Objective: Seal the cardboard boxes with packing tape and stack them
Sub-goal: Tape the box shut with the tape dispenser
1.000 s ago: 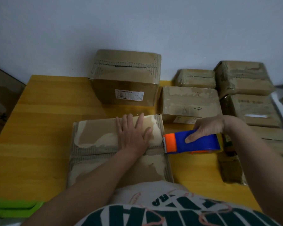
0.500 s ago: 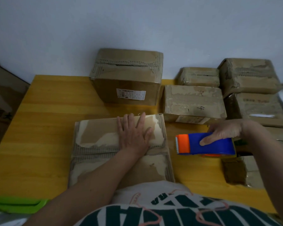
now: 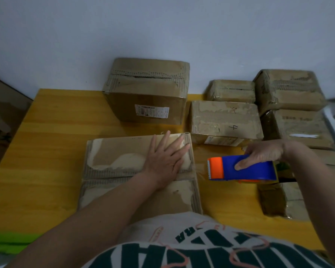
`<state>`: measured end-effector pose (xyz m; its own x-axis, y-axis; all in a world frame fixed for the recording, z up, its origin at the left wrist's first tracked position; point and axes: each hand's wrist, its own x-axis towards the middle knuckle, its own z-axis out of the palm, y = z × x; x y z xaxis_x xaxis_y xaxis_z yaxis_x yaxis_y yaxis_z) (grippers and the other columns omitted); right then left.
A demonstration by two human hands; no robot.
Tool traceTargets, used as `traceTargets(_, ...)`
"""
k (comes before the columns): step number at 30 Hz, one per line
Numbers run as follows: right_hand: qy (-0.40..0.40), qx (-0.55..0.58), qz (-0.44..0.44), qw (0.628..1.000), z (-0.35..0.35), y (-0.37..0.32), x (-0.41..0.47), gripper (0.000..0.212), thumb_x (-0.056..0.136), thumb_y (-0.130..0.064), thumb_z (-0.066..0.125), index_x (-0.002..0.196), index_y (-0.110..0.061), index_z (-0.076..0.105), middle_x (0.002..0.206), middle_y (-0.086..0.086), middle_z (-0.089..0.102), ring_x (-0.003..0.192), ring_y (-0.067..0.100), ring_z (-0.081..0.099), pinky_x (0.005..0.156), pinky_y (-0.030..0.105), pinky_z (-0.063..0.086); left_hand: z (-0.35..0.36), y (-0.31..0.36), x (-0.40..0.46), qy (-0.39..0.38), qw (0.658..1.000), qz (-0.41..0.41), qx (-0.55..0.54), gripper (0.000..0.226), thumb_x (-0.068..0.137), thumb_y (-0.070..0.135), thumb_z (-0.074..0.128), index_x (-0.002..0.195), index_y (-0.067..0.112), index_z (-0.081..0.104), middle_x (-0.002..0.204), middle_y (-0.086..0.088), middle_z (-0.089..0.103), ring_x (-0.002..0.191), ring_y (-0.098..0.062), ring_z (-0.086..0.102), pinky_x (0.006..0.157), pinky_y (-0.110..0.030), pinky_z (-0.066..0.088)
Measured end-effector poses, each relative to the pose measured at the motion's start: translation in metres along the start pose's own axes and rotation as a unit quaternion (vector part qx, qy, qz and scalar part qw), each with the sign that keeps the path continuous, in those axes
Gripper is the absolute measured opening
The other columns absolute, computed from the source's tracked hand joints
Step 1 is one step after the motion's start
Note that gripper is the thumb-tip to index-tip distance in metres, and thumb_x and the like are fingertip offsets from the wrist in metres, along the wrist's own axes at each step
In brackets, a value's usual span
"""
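A flat, worn cardboard box (image 3: 122,171) lies in front of me on the yellow table (image 3: 46,151), its two top flaps meeting along a middle seam. My left hand (image 3: 167,159) presses flat on the right part of the far flap, fingers spread. My right hand (image 3: 265,153) grips a blue tape dispenser (image 3: 246,167) with an orange cutter end. The dispenser hangs just right of the box, clear of its edge, cutter pointing left.
A large box with a white label (image 3: 147,93) stands at the back by the wall. Several smaller taped boxes (image 3: 224,120) crowd the right side, some stacked. A green object (image 3: 8,242) lies at the lower left. Bare table lies left of the flat box.
My right hand has drawn the tape dispenser to the right, away from the box's right edge. My left hand has stayed flat on the box.
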<state>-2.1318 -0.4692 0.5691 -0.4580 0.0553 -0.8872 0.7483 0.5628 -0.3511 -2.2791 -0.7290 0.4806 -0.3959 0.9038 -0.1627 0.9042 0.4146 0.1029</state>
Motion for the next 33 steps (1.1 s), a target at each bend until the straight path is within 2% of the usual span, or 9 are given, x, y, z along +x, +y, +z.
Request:
traceTargets(3, -0.008, 0.003, -0.005, 1.000, 0.001, -0.002, -0.003, 0.076, 0.049, -0.066, 0.072, 0.099, -0.010, 0.068, 0.088, 0.005, 0.074, 0.079, 0.018, 0.071, 0.070, 0.025, 0.053, -0.003, 0.033, 0.003, -0.027, 0.996, -0.075, -0.036, 0.062, 0.098, 0.052, 0.013, 0.154, 0.030, 0.000, 0.161, 0.000, -0.018, 0.144, -0.035, -0.027, 0.113, -0.063, -0.012)
traceTargets(5, -0.009, 0.005, -0.004, 1.000, 0.002, -0.003, -0.005, 0.076, 0.048, -0.067, 0.072, 0.100, -0.011, 0.068, 0.087, 0.004, 0.074, 0.079, 0.016, 0.070, 0.071, 0.026, 0.053, 0.001, 0.051, 0.002, -0.033, 0.993, -0.103, -0.047, 0.076, 0.093, 0.063, 0.010, 0.154, 0.020, -0.009, 0.159, -0.007, -0.026, 0.141, -0.036, -0.033, 0.112, -0.064, -0.013)
traceTargets(8, -0.006, 0.012, 0.001, 1.000, 0.001, 0.000, -0.007, 0.065, 0.060, -0.061, 0.071, 0.101, -0.012, 0.068, 0.090, 0.004, 0.074, 0.081, 0.018, 0.070, 0.075, 0.028, 0.053, 0.009, 0.054, 0.000, -0.031, 0.993, -0.107, -0.032, 0.089, 0.080, 0.068, -0.006, 0.153, 0.018, -0.014, 0.157, -0.010, -0.029, 0.140, -0.036, -0.034, 0.112, -0.063, -0.015)
traceTargets(13, -0.024, 0.061, -0.005, 0.998, 0.003, 0.013, -0.012, 0.066, 0.065, -0.057, 0.072, 0.104, -0.003, 0.066, 0.091, 0.012, 0.074, 0.075, 0.021, 0.070, 0.070, 0.027, 0.054, 0.014, 0.054, 0.003, -0.004, 0.994, -0.105, -0.033, 0.087, 0.084, 0.068, 0.003, 0.154, 0.018, -0.012, 0.159, -0.011, -0.023, 0.142, -0.036, -0.031, 0.112, -0.062, -0.015)
traceTargets(16, -0.024, 0.065, -0.010, 0.998, 0.004, 0.014, -0.014, 0.069, 0.060, -0.058, 0.073, 0.101, -0.003, 0.066, 0.088, 0.012, 0.074, 0.073, 0.020, 0.070, 0.066, 0.026, 0.054, 0.014, 0.052, 0.003, -0.001, 0.994, -0.100, -0.042, 0.088, 0.083, 0.067, 0.001, 0.154, 0.017, -0.009, 0.160, -0.011, -0.020, 0.143, -0.035, -0.029, 0.112, -0.063, -0.014)
traceTargets(21, -0.007, 0.019, 0.007, 1.000, -0.008, 0.011, -0.030, 0.059, 0.060, -0.061, 0.076, 0.092, -0.012, 0.070, 0.087, 0.007, 0.074, 0.080, 0.023, 0.071, 0.073, 0.029, 0.054, 0.018, 0.052, 0.002, 0.032, 0.993, -0.102, -0.055, 0.086, 0.087, 0.065, 0.011, 0.156, 0.013, 0.007, 0.162, -0.013, -0.004, 0.147, -0.037, -0.016, 0.113, -0.064, -0.008)
traceTargets(24, 0.008, -0.031, 0.035, 0.999, -0.007, 0.000, -0.029, 0.052, 0.068, -0.058, 0.070, 0.094, -0.013, 0.068, 0.083, 0.002, 0.073, 0.079, 0.018, 0.069, 0.077, 0.029, 0.052, 0.015, 0.052, 0.002, 0.004, 0.994, -0.105, -0.031, 0.088, 0.085, 0.068, 0.006, 0.155, 0.015, -0.006, 0.161, -0.012, -0.016, 0.144, -0.036, -0.024, 0.113, -0.064, -0.009)
traceTargets(27, 0.025, -0.048, 0.042, 0.998, 0.000, -0.003, -0.024, 0.057, 0.067, -0.058, 0.066, 0.097, -0.010, 0.067, 0.089, 0.005, 0.072, 0.084, 0.020, 0.068, 0.082, 0.032, 0.053, 0.012, 0.053, 0.002, -0.004, 0.993, -0.112, -0.021, 0.087, 0.087, 0.069, 0.009, 0.153, 0.016, -0.012, 0.159, -0.011, -0.023, 0.142, -0.036, -0.029, 0.113, -0.064, -0.009)
traceTargets(33, 0.072, -0.043, 0.057, 0.995, 0.020, -0.006, -0.020, 0.035, 0.080, -0.050, 0.066, 0.085, -0.016, 0.062, 0.082, 0.002, 0.066, 0.077, 0.017, 0.062, 0.074, 0.030, 0.049, 0.008, 0.056, 0.003, -0.007, 0.992, -0.119, -0.029, 0.091, 0.089, 0.071, 0.021, 0.153, 0.015, -0.013, 0.159, -0.011, -0.024, 0.142, -0.035, -0.030, 0.113, -0.064, -0.008)
